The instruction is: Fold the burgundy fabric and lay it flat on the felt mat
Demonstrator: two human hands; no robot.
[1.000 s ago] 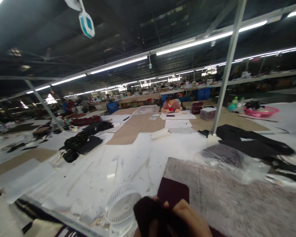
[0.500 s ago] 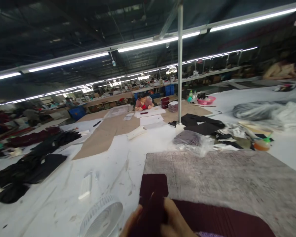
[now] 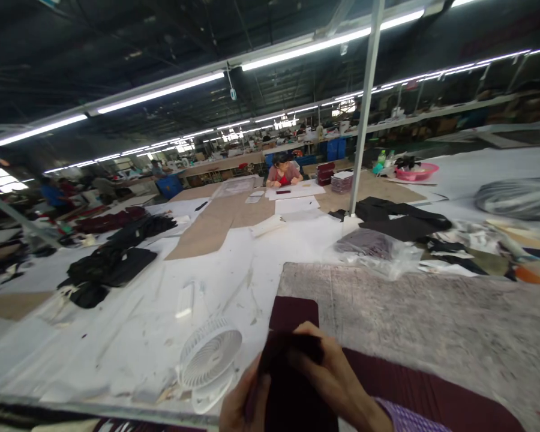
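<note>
Both my hands hold a dark maroon fabric piece [image 3: 292, 390] up at the bottom centre of the view. My left hand [image 3: 239, 402] grips its left edge with curled fingers. My right hand [image 3: 333, 375] pinches its top edge, and a purple patterned cuff shows at the wrist. Just behind it a flat maroon panel [image 3: 294, 313] lies on a grey worn mat [image 3: 432, 318]. A larger maroon cloth [image 3: 432, 399] spreads across the mat to the right of my hands.
A small white fan [image 3: 209, 360] lies on the white table left of my hands. Black fabric piles [image 3: 112, 264], a plastic bag [image 3: 378, 249] and a metal post [image 3: 363, 114] stand farther back. A person [image 3: 283, 173] sits at the far end.
The view has swung slightly left and down. My hands have raised the dark fabric piece higher, and more of both hands shows.
</note>
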